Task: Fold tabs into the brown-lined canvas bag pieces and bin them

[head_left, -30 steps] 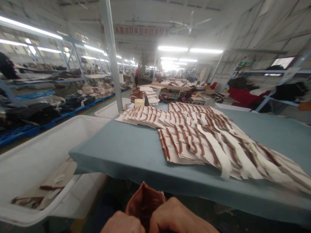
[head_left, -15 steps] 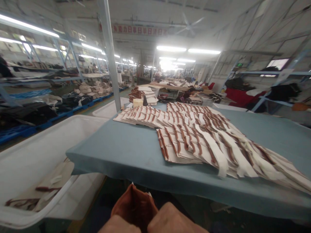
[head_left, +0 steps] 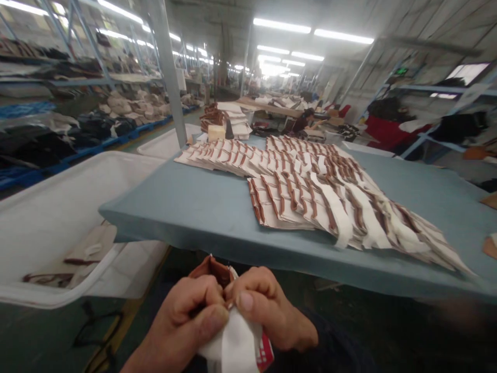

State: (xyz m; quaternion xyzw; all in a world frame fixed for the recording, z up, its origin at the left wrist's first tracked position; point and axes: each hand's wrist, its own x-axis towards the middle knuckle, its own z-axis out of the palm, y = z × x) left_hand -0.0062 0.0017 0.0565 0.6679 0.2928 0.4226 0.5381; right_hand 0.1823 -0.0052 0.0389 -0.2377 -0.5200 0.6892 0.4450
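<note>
Both hands are low in the view, close together in front of the table edge. My left hand pinches the rim of a brown and white fabric piece. On its other side my right hand grips the same rim, thumb and fingers pressed together. Brown material rises behind the fingers, and a white strip hangs down below them. A bit of red and white shows beside the strip, under my right hand. The lower part of the piece runs out of the frame.
Overlapping rows of white pieces with brown edges cover much of the blue-green table. A white bin at the left holds similar pieces. A metal post rises behind the table, and a person is farther back.
The view has tipped downward, so the table sits higher in the picture. My hands are now raised into fuller view, with the white strip visible beneath them.
</note>
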